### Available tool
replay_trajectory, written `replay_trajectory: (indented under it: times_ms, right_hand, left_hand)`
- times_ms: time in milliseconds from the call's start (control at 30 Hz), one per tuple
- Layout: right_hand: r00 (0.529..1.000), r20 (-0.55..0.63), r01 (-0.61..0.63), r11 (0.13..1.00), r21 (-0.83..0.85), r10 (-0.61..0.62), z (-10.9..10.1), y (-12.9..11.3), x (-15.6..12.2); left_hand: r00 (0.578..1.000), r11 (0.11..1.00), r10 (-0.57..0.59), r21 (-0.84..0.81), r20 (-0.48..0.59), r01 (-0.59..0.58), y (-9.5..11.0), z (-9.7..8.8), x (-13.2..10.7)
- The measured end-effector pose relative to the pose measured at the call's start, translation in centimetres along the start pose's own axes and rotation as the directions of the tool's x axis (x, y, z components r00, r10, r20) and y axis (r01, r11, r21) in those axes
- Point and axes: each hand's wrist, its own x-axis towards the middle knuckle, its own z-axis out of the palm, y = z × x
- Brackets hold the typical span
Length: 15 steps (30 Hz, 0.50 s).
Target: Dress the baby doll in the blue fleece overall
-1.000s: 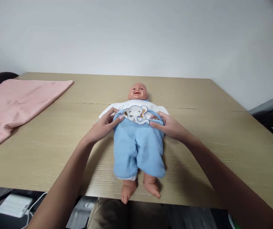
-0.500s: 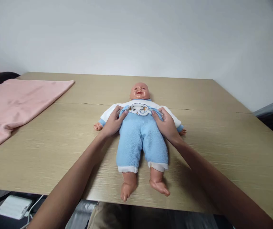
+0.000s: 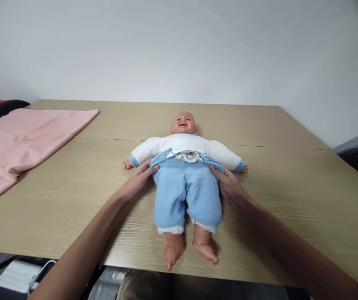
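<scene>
A baby doll (image 3: 183, 123) lies on its back on the table, head away from me and bare feet near the front edge. It wears a white top (image 3: 185, 143) with blue cuffs and blue fleece trousers (image 3: 170, 193). The upper front of the trousers, with an elephant patch (image 3: 187, 156), is bunched and folded at the waist. My left hand (image 3: 139, 179) pinches the waist's left side between thumb and fingers. On the opposite side, my right hand (image 3: 231, 186) has its thumb over the cloth and its fingers partly hidden beneath.
A pink cloth (image 3: 31, 141) is spread over the table's left side. Below the front edge at left sits a white box-like device (image 3: 18, 276) with a cable. The wooden table (image 3: 291, 179) meets a pale wall; something dark stands past its right edge.
Both hands have moved down towards me and apart, drawing the trousers' waist lower. More of the white top shows, and the elephant patch is now crumpled.
</scene>
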Motion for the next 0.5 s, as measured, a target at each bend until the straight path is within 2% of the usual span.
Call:
replay_trajectory:
  times_ms: [67, 167, 267, 367, 500]
  right_hand:
    - [0.999, -0.042, -0.022, 0.997, 0.078, 0.025, 0.9, 0.3, 0.0]
    - [0.998, -0.048, -0.037, 0.995, 0.089, 0.041, 1.4, 0.1, 0.1]
    - [0.999, -0.036, 0.011, 1.000, 0.006, -0.011, 1.3, -0.4, 0.4]
    - [0.998, 0.005, 0.067, 0.996, -0.055, -0.067, 0.9, -0.8, 0.7]
    - [1.000, -0.006, 0.029, 0.997, -0.067, -0.029, 0.1, -1.4, 1.5]
  left_hand:
    - [0.999, 0.978, -0.036, -0.206, -0.029, 0.029, -0.5, 1.3, 0.0]
    - [0.997, 0.937, -0.060, -0.346, -0.037, 0.044, -0.8, 2.5, 0.1]
    - [0.996, 0.917, -0.076, -0.396, -0.050, 0.051, -0.8, 2.6, 0.4]
    - [0.997, 0.915, -0.069, -0.401, -0.037, 0.049, -1.1, 1.9, 0.8]
    - [0.997, 0.918, -0.072, -0.388, 0.035, 0.080, -1.7, 0.6, 1.3]
